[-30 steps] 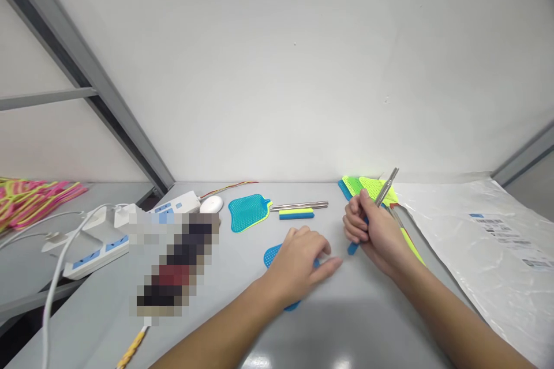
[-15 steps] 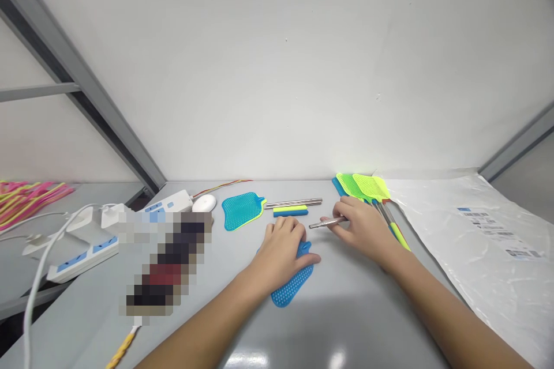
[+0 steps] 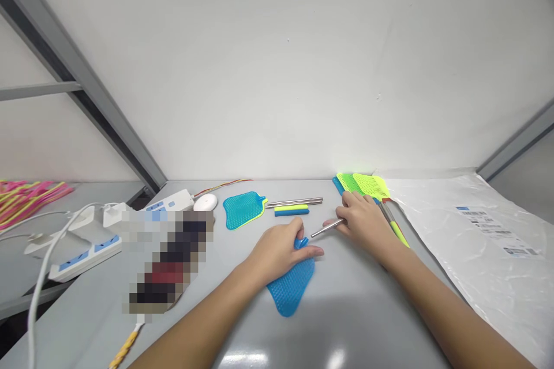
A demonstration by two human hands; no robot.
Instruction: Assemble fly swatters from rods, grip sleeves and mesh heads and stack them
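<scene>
Turned since the earlier frame, the blue mesh paddle (image 3: 291, 293) is at lower centre, its neck pinched in the left hand (image 3: 277, 251). Right of centre, the right hand (image 3: 362, 225) grips a metal rod (image 3: 324, 229), its tip just beside that neck. Beyond, yellow and blue tubes (image 3: 291, 211) lie on the desk (image 3: 367, 317).

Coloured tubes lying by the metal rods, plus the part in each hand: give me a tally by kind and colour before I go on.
Yellow tube: 1
Blue tube: 1
Blue swatter head in left hand: 1
Metal rod in right hand: 1
Total: 4
</scene>
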